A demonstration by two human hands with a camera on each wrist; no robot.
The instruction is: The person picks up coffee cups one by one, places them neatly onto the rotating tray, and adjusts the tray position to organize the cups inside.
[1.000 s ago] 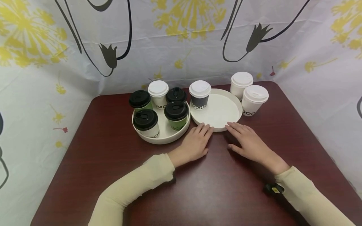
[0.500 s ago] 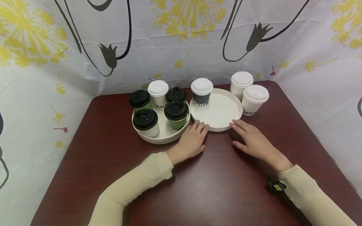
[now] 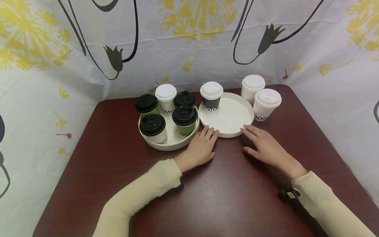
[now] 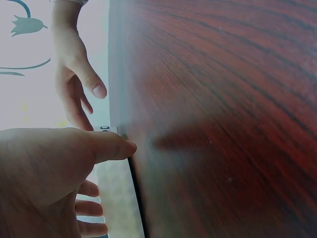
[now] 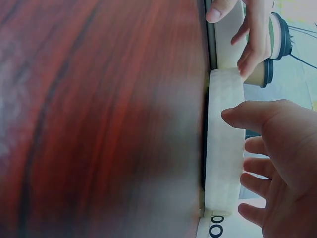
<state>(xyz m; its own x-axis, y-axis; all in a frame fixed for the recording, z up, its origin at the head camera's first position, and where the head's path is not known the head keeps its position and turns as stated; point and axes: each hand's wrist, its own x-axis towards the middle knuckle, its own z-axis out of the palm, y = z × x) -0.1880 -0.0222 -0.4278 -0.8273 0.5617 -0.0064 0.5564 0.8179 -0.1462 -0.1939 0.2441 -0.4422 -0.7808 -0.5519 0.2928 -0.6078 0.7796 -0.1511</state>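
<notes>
My left hand [image 3: 200, 146] lies with fingers extended at the front left rim of a round white tray [image 3: 234, 115], between it and a second tray. On the other side, my right hand [image 3: 266, 146] reaches its fingertips to the front right of the same rim; whether they touch it, I cannot tell. Neither hand holds anything, and in the right wrist view the right thumb [image 5: 237, 115] is apart from the fingers. On this tray, at the back left, stands a dark grey paper cup [image 3: 211, 103] with a white lid.
Left of it a round cream tray [image 3: 168, 146] carries several lidded paper cups, such as a green one [image 3: 185, 123] with a black lid. Two white cups [image 3: 265, 105] [image 3: 251, 89] stand on the dark red table [image 3: 231, 197] at the right. A patterned cloth [image 3: 189, 59] hangs behind.
Both hands have drawn slightly apart along the tray's front, the left one leftward and the right one rightward. The dark grey cup has shifted a little back and to the right.
</notes>
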